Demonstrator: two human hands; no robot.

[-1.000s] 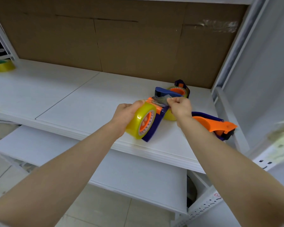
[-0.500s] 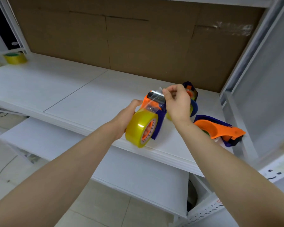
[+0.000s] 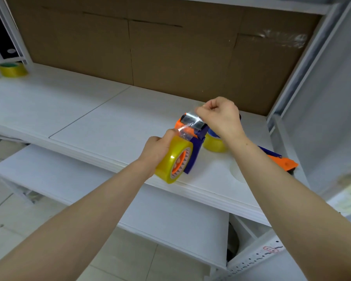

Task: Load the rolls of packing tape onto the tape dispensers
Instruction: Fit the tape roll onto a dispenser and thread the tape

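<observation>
Left hand [image 3: 160, 147]: forearm comes in from 7 o'clock. Fingers are curled round the outer face of the yellow tape roll [image 3: 173, 159], thumb up at the roll's top edge. Firm wrap, no gap showing.

The roll sits on the hub of the blue-and-orange tape dispenser [image 3: 195, 155]. The assembly is tilted, nose toward 12 o'clock. Its lower end is at the front edge of the white shelf [image 3: 89, 118]; can't tell whether it touches.

Right hand [image 3: 219, 116]: forearm comes in from 5 o'clock, wrist bent, knuckles up, closed nearly to a fist. Thumb and forefinger pinch the free end of the clear tape strip [image 3: 190, 118]. The strip runs from the top of the roll up over the dispenser's nose, taut and shiny.

Task items: the held roll and dispenser are just right of frame centre. A second yellow roll [image 3: 214, 146] sits at 3 o'clock of it, on the shelf just behind, partly hidden by the right wrist. Blue plastic shows above it; the mounting isn't visible. Another orange-and-blue dispenser [image 3: 283, 162] lies further out at 4 o'clock, mostly behind the right forearm.

A spare yellow roll [image 3: 12, 68] lies flat at far 10 o'clock, well apart. A cardboard back panel [image 3: 170, 57] is at 12 o'clock, and a lower white shelf [image 3: 79, 179] at 7 o'clock.
</observation>
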